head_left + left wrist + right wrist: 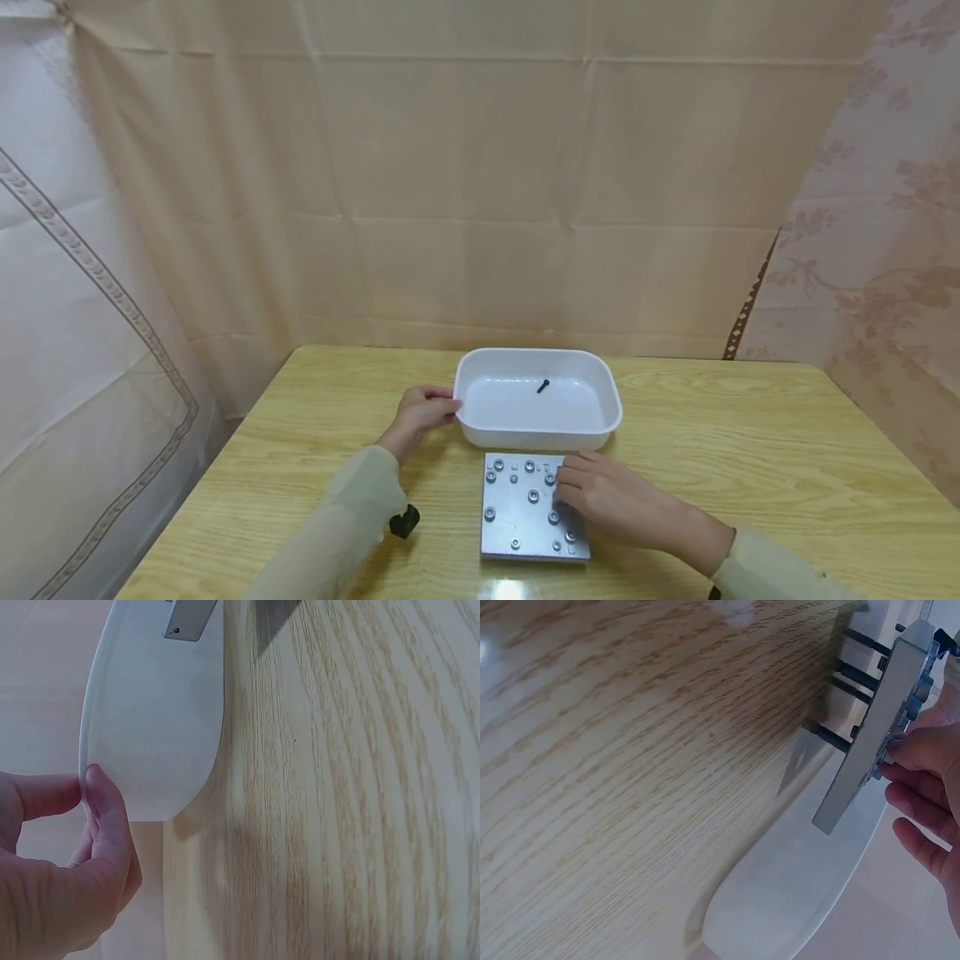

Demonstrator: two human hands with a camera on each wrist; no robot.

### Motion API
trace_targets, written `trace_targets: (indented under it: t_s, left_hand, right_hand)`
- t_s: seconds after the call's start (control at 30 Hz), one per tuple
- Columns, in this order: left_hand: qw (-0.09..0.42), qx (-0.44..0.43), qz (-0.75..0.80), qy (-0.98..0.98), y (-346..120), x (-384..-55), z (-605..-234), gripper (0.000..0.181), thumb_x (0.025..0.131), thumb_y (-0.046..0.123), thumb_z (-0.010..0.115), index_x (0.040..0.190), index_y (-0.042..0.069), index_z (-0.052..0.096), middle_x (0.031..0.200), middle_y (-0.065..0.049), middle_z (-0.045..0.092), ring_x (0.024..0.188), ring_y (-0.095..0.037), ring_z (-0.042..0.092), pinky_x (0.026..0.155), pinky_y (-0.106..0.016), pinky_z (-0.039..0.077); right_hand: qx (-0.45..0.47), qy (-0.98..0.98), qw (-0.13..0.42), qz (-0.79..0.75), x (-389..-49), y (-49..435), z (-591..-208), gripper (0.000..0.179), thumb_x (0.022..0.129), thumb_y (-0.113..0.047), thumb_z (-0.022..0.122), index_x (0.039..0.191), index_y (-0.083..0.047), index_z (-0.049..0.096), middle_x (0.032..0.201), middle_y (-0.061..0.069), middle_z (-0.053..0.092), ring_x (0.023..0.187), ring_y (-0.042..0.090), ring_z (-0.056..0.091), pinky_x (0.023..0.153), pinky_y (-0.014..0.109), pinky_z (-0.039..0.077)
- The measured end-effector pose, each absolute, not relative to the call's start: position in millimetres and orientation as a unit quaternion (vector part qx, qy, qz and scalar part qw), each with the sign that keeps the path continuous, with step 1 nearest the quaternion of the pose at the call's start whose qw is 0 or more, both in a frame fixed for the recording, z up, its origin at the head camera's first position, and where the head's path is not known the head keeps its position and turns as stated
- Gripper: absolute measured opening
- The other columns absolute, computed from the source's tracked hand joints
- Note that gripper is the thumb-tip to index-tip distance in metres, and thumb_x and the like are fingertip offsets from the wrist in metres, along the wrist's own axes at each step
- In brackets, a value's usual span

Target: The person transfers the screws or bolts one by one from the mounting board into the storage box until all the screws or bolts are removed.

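My left hand (422,415) pinches the left end of a white plastic tub (501,417), thumb and fingertips on either side of its rim in the left wrist view. Inside the tub lies a small black screw (543,386). In front of it stands a silver metal plate (525,527) set with several socket-head screws (533,496). Their threaded shanks (859,675) stick out below the plate, which is raised off the table. My right hand (611,497) is at the plate's upper right, thumb and index finger pinching a screw head; the hand hides part of that corner.
Everything stands on a wood-grain table (720,467). A beige cloth (465,167) hangs behind its far edge, with patterned cloths at both sides. A black device (405,522) is strapped at my left wrist.
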State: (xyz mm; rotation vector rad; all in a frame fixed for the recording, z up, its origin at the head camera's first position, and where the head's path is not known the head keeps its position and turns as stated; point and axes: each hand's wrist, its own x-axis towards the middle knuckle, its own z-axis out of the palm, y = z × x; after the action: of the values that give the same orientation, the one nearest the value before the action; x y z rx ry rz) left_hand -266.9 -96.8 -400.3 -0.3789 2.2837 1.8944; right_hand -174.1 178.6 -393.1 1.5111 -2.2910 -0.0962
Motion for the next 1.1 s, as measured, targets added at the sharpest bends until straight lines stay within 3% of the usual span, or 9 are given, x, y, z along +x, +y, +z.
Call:
trace_targets:
  t_s: [0.33,0.67,1.1]
  left_hand:
    - [0.075,-0.125,0.628,0.764,-96.3,-266.3,-400.9,0.029,0.086,0.004,0.067,0.112,-0.006,0.061,0.109,-0.021,0.062,0.084,-0.019,0.064,0.082,-0.031,0.060]
    - [0.067,-0.109,0.629,0.767,-98.0,-263.5,-398.4,0.027,0.084,0.003,0.069,0.107,-0.008,0.062,0.102,-0.021,0.063,0.081,-0.020,0.065,0.078,-0.029,0.061]
    - [0.068,-0.123,0.629,0.765,-95.7,-265.3,-399.6,0.029,0.085,0.002,0.068,0.112,-0.008,0.061,0.105,-0.020,0.063,0.080,-0.018,0.064,0.077,-0.028,0.060]
  right_hand:
    - [0.536,-0.821,0.193,-0.043,-173.6,176.8,-391.5,0.018,0.078,-0.008,0.072,0.094,-0.017,0.071,0.088,-0.008,0.067,0.087,0.007,0.057,0.084,0.024,0.054]
    - [0.527,-0.829,0.181,-0.042,-170.7,176.7,-389.2,0.019,0.078,-0.009,0.073,0.096,-0.016,0.071,0.088,-0.008,0.068,0.086,0.007,0.057,0.083,0.025,0.055]
    - [0.524,-0.828,0.197,-0.025,-172.6,177.1,-391.3,0.020,0.074,-0.007,0.074,0.092,-0.016,0.070,0.083,-0.008,0.064,0.082,0.006,0.054,0.079,0.023,0.053]
